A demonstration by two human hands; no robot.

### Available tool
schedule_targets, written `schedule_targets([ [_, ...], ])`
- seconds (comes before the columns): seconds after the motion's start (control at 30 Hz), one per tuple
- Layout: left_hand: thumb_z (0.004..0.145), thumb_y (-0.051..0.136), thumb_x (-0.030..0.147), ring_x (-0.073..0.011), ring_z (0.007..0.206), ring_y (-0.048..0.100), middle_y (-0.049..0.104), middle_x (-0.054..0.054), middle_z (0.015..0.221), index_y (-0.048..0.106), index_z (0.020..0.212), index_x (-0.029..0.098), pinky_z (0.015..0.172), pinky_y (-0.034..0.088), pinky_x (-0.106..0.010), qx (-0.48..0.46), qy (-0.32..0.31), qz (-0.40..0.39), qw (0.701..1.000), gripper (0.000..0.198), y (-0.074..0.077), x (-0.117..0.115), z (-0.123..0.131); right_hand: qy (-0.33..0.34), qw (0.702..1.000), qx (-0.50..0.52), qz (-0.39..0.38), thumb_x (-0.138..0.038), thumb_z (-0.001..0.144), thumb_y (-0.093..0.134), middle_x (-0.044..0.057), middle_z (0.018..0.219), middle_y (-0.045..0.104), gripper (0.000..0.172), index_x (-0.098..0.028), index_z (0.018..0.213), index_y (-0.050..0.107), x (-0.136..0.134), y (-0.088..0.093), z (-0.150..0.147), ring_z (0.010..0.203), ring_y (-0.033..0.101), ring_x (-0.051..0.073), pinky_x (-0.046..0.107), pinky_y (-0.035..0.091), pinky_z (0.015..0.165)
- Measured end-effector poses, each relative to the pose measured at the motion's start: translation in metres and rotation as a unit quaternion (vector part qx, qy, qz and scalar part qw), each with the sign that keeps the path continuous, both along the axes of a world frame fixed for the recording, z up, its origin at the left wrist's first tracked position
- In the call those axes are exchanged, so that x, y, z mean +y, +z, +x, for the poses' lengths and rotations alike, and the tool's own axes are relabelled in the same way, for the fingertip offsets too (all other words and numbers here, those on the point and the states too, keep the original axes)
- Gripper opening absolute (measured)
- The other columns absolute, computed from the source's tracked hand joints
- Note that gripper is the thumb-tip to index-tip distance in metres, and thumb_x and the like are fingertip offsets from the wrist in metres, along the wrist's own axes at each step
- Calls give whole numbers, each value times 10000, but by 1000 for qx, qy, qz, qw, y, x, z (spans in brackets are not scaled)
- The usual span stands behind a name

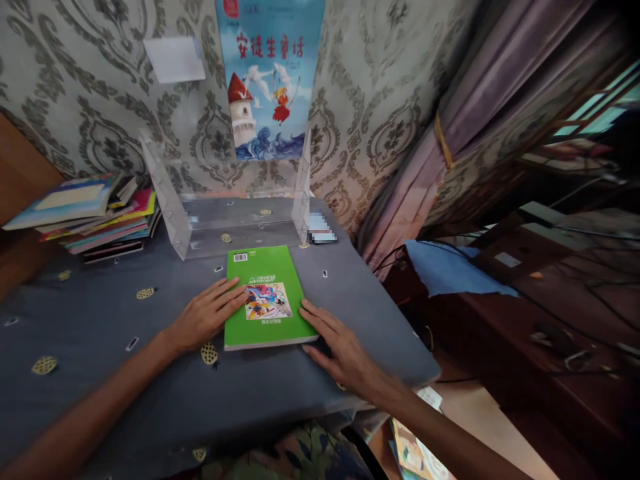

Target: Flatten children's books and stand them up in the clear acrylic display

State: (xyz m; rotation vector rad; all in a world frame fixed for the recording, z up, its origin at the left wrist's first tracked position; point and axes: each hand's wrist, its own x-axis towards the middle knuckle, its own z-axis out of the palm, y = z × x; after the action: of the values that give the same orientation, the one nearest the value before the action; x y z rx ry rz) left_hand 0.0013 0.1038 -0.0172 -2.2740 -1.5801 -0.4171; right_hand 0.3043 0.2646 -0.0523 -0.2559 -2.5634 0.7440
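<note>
A green book [267, 297] lies flat on the grey tablecloth [100, 313], back cover up with a barcode at its far corner. My left hand [207, 315] rests open on the cloth, its fingers stretched onto the book's left edge. Against the book's right edge near the front corner lies my right hand [337, 343], open and flat. Just behind the book stands a clear acrylic holder [210, 220]. In the holder leans a blue picture book [270, 80] against the wall.
A stack of colourful books [95, 213] sits at the table's back left. A blurred small object [323, 230] lies by the holder's right side. The table's right edge drops to a floor with loose books [417, 453]; a blue cloth [450, 267] and dark furniture stand right.
</note>
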Motion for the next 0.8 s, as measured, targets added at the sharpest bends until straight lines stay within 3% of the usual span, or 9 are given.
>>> schedule_targets([
  [0.13,969,441,99,-215,1305,575,662,-75,1342,399,1515,257,1054,526,-433,-89,2,27,996,570,19,1,13,-36,994,99,-15,-230,964,530,96,1445,572,534,-309,1485,447,10,16,-4,1305,570,252,487,482,1087],
  [0.33,965,552,269,-225,1152,685,725,-63,1232,607,1354,272,978,572,-388,-260,24,36,965,393,46,-4,28,-41,986,146,-70,-430,954,572,103,1316,667,428,-281,1355,586,35,38,-29,1215,625,282,491,493,1042],
  [0.53,910,595,463,-245,943,733,784,-54,1010,764,1066,206,823,603,-344,-460,159,-2,873,345,69,-5,38,-36,988,112,-102,-509,949,535,92,1138,734,383,-233,1151,707,60,31,-67,1063,676,272,480,519,975],
  [0.67,826,646,568,-245,864,719,774,-46,881,764,915,175,782,613,-363,-546,187,8,816,420,89,4,36,-39,984,110,-136,-529,918,577,65,958,745,362,-216,1001,739,62,38,-76,885,685,239,382,558,821],
  [0.8,758,683,654,-239,806,717,768,-85,946,708,1058,141,666,616,-336,-628,184,-13,756,595,104,16,29,-40,966,100,-234,-562,889,599,42,866,724,387,-193,949,698,54,52,-72,745,667,199,310,552,662],
])
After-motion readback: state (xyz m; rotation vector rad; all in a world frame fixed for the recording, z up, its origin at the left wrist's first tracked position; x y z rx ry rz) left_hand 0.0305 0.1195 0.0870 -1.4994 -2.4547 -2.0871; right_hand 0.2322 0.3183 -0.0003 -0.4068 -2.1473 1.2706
